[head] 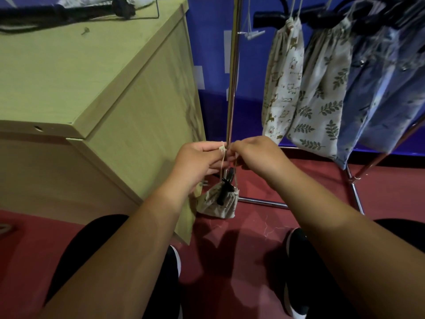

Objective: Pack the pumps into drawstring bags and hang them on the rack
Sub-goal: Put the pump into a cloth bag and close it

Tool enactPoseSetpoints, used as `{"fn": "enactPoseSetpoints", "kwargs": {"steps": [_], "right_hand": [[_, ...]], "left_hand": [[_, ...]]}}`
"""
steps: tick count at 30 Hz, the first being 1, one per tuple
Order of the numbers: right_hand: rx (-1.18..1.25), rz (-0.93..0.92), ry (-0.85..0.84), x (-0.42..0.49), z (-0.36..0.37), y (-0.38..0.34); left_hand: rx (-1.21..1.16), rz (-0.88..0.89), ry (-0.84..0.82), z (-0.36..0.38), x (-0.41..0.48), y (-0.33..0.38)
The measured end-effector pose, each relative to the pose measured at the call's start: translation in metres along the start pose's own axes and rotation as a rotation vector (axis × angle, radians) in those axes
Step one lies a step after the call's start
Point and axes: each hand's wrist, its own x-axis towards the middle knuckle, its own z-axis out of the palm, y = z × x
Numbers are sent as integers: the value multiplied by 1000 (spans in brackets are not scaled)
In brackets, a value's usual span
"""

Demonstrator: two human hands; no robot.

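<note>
A small cream patterned drawstring bag hangs low from its cords, close to the red floor. The black tip of a pump sticks out of its gathered mouth. My left hand pinches the knotted end of one drawstring. My right hand pinches the other cord just beside it, in front of the rack's chrome upright. Two filled bags hang on the rack, one with a cat print, one with a leaf print.
A light wooden cabinet stands at the left, with black pump parts on top. Denim clothing hangs at the right of the rack. The rack's base bars cross the floor. My shoes are below.
</note>
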Motion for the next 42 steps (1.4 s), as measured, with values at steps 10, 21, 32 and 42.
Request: {"fn": "enactPoseSetpoints", "kwargs": {"steps": [10,21,32,42], "right_hand": [[-6,-40,17,-2,4,-1],[62,-190,-6,-37,-34,-36],[-160,-310,108,-99,-116,-85],[-236,-306,409,-139,-190,-125]], "left_hand": [[173,44,54,8,-2,1],[257,243,-150,17,-8,17],[257,315,-290,65,-37,104],[358,421,-223,113,-80,207]]}}
